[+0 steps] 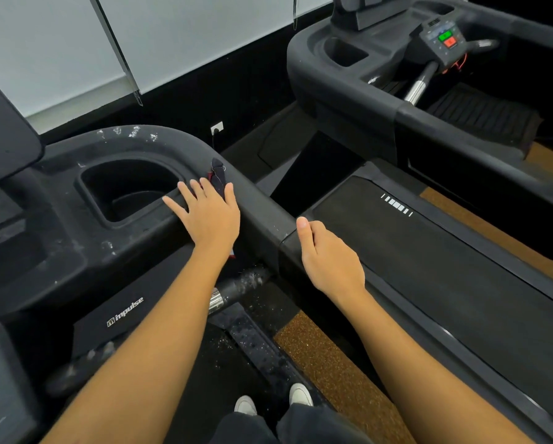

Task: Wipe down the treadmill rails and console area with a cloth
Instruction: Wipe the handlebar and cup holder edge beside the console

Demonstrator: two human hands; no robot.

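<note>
My left hand (208, 213) lies flat on the black treadmill console (57, 248), fingers spread, pressing a dark cloth (218, 176) against the right side rail (262, 216). Part of the cloth sticks out past my fingertips, and a small red edge of it shows below my wrist. Just left of my hand is the cup holder recess (124, 190). The curved top rail (131, 134) carries white dust specks. My right hand (328, 256) grips the rail's right end from above, thumb up, fingers wrapped out of sight.
A second treadmill (358, 88) with a lit green and red control panel (446, 40) stands at the upper right, its belt (429, 251) running beside me. A chrome handle (236, 288) sits below the console. My white shoes (272, 400) stand on the dusty deck.
</note>
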